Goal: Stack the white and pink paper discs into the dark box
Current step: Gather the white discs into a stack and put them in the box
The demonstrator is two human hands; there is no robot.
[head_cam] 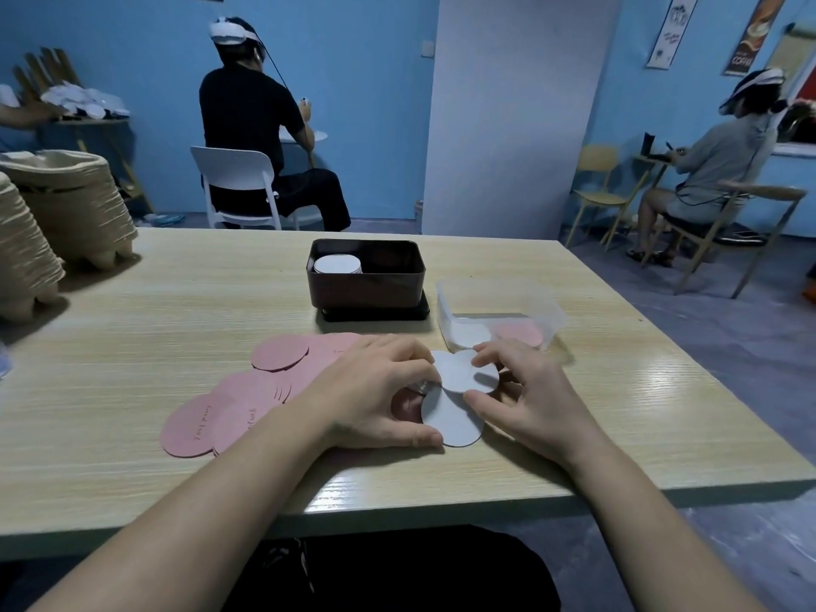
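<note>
Several pink paper discs lie fanned out on the wooden table, left of my hands. A few white discs overlap in front of me. My left hand has curled fingers on the left edges of the white discs, thumb at the lower disc's rim. My right hand pinches the upper white disc between thumb and fingers. The dark box stands farther back at the middle, with a stack of white discs in its left half.
A clear plastic tub right of the dark box holds a white and a pink disc. Stacks of pulp trays stand at the table's far left. Two seated people and chairs are beyond the table. The near table edge runs below my forearms.
</note>
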